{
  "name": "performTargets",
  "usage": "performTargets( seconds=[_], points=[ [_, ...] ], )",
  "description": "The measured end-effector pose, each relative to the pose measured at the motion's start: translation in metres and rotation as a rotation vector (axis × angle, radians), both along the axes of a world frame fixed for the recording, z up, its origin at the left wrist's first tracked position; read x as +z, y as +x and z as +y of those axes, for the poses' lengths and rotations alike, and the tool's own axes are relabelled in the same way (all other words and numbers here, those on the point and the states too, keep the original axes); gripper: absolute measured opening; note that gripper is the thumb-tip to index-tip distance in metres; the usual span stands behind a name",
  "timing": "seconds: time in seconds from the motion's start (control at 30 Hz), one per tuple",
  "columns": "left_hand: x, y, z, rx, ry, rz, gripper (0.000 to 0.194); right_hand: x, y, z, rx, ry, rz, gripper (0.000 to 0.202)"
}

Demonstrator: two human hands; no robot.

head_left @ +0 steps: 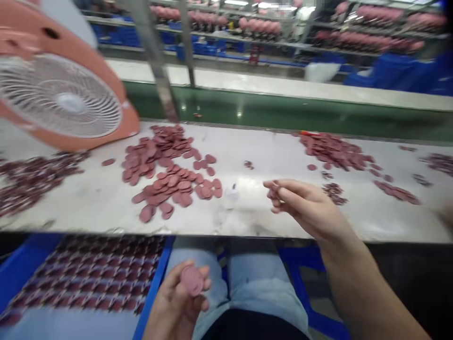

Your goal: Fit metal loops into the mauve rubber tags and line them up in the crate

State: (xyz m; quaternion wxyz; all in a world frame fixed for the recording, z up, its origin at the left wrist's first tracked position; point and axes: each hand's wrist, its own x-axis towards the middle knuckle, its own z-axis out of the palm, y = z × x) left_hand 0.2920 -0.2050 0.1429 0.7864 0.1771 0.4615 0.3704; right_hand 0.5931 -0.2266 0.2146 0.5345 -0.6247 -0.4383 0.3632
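My left hand (180,300) is low in front of the white table's edge, its fingers closed round pink oval discs (192,280). Above the table, my right hand (300,200) has thumb and fingertips pinched together; what sits between them is too small to name. Left of centre on the white tabletop (233,156) lies a large pile of pink discs (173,184). Another pile of pink discs (334,151) is at the back right, with small metallic pieces (334,192) in front of it. A few more small pieces (248,165) lie near the middle.
An orange fan (116,108) stands at the left, behind a heap of dark red pieces (31,179). Below it, a blue crate (152,295) holds rows of dark red pieces. A green strip (269,113) runs behind the table. A blurred shape shows at the far right edge.
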Motion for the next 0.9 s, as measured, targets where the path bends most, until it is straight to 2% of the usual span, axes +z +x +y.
performTargets(
  seconds=[0.07,0.1,0.17,0.3,0.5,0.9],
  points=[
    [0.033,0.021,-0.002,-0.009,-0.052,-0.013,0.043,0.004,-0.018,-0.010,0.137,-0.005,0.103,0.027],
    [0.042,0.026,-0.002,-0.027,-0.079,-0.030,0.042,0.006,-0.028,-0.013,0.204,-0.017,0.144,0.024],
    [0.050,0.028,-0.003,-0.073,-0.102,-0.087,0.040,0.012,-0.048,-0.016,0.311,-0.041,0.181,0.019],
    [0.043,0.019,-0.009,-0.171,-0.064,-0.211,0.035,0.021,-0.075,-0.016,0.402,-0.018,0.022,0.017],
    [0.041,0.016,-0.012,-0.212,-0.015,-0.259,0.029,0.023,-0.087,-0.014,0.575,0.082,-0.177,0.023],
    [0.040,0.017,-0.011,-0.243,-0.028,-0.259,0.029,0.024,-0.089,-0.014,0.628,0.080,-0.369,0.023]
  ],
)
